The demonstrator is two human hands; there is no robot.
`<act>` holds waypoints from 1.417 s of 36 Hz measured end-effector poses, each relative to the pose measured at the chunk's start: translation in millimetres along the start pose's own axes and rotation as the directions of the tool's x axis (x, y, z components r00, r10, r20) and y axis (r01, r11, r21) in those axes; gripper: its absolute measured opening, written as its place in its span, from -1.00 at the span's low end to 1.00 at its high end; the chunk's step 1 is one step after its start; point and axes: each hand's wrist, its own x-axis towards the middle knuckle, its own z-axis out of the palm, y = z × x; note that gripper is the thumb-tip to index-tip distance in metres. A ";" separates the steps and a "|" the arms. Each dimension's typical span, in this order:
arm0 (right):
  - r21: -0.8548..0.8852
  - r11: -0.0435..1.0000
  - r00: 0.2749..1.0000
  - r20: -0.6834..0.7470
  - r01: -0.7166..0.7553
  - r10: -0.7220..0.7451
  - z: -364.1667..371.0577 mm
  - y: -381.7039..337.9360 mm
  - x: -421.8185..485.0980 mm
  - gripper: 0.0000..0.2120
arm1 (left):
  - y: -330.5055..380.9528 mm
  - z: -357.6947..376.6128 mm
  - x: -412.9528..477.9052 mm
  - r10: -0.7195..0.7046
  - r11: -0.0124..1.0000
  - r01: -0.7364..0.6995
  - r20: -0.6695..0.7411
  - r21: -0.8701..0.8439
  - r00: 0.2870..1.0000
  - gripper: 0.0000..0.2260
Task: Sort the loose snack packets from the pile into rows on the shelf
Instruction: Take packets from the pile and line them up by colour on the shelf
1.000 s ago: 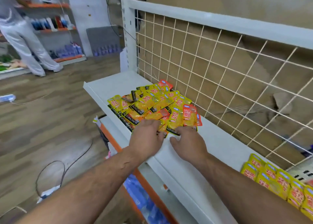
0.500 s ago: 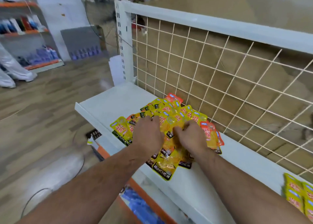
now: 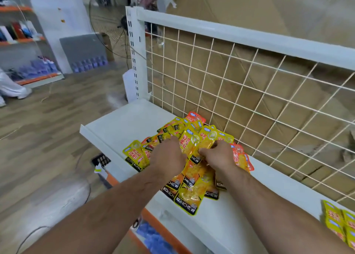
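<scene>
The left hand (image 3: 169, 155) lies palm-down on the pile (image 3: 189, 195) of snack packets. Its fingers bend down among them with the tips hidden, so I cannot tell whether it grips anything or only presses. Just beside it, the right hand (image 3: 219, 155) has its fingers curled tight, and they pinch the lower edge of a yellow packet (image 3: 206, 141) that stands tilted up out of the heap. Between the two hands a second yellow packet leans against that one. The pile sits near the left end of the white shelf (image 3: 130, 123), its far edge touching the wire grid (image 3: 249, 100) at the back and its near packets reaching the shelf's front lip. The packets overlap too much for a full count: most are yellow, and three orange packets (image 3: 194, 117) show at the edges. Well apart to the right, a sorted row (image 3: 334, 219) of yellow packets lies flat, cut off by the frame, with at least four visible.
</scene>
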 end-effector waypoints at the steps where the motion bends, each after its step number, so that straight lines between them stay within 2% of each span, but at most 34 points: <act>1: 0.028 1.000 1.000 0.017 0.003 -0.003 -3.4 1.2 -2.0 -0.74 | 1.6 -0.3 0.1 -0.016 0.999 0.016 0.008 -0.038 1.000 -0.72; 4: 0.093 0.996 0.999 0.035 0.002 -0.006 -14.1 9.3 -4.7 -0.72 | 7.4 -1.5 -0.9 -0.074 0.983 0.078 0.030 -0.169 0.997 -0.87; 8: 0.109 0.994 0.999 0.044 0.020 -0.025 -34.5 22.4 -9.1 -0.82 | 19.5 -2.2 -8.6 -0.133 0.955 0.132 0.015 -0.265 0.991 -0.91; 12: 0.093 0.994 0.991 0.111 0.063 -0.073 -64.4 36.9 -18.3 -0.86 | 38.1 2.9 -24.2 -0.230 0.902 0.214 0.003 -0.374 0.973 -0.71; 16: 0.075 0.989 0.960 0.242 0.130 -0.144 -93.4 56.3 -31.3 -0.83 | 64.1 16.5 -45.6 -0.274 0.831 0.250 0.025 -0.497 0.961 -0.67; 18: 0.079 0.986 0.946 0.281 0.149 -0.165 -107.5 68.8 -39.5 -0.74 | 77.8 27.1 -59.6 -0.298 0.772 0.271 0.048 -0.575 0.953 -0.66; 22: 0.045 0.987 0.946 0.281 0.152 -0.159 -136.0 96.8 -54.6 -0.63 | 103.8 47.6 -91.9 -0.325 0.662 0.334 0.145 -0.671 0.935 -0.66; 26: 0.044 0.993 0.951 0.284 0.114 -0.122 -163.6 123.9 -68.3 -0.63 | 128.8 62.2 -121.8 -0.321 0.637 0.347 0.173 -0.688 0.931 -0.65; 33: 0.065 0.995 0.973 0.212 0.075 -0.087 -207.8 157.4 -98.0 -0.63 | 164.4 77.7 -154.8 -0.254 0.640 0.350 0.241 -0.684 0.937 -0.58; 42: 0.113 0.994 1.000 0.030 -0.005 0.002 -256.8 199.3 -151.1 -0.59 | 206.7 91.8 -188.3 -0.048 0.673 0.292 0.353 -0.680 0.934 -0.60; 46: 0.166 0.985 0.997 -0.049 -0.055 0.064 -272.1 220.9 -189.9 -0.55 | 218.7 99.0 -215.1 0.066 0.692 0.246 0.399 -0.679 0.915 -0.73; 49: 0.246 0.963 0.987 -0.082 -0.114 0.138 -283.1 239.2 -224.1 -0.63 | 228.4 108.3 -237.1 0.141 0.678 0.248 0.454 -0.692 0.880 -0.89; 51: 0.288 0.945 0.975 -0.111 -0.154 0.193 -291.9 251.2 -245.5 -0.68 | 236.6 116.5 -251.3 0.185 0.675 0.256 0.495 -0.692 0.849 -0.91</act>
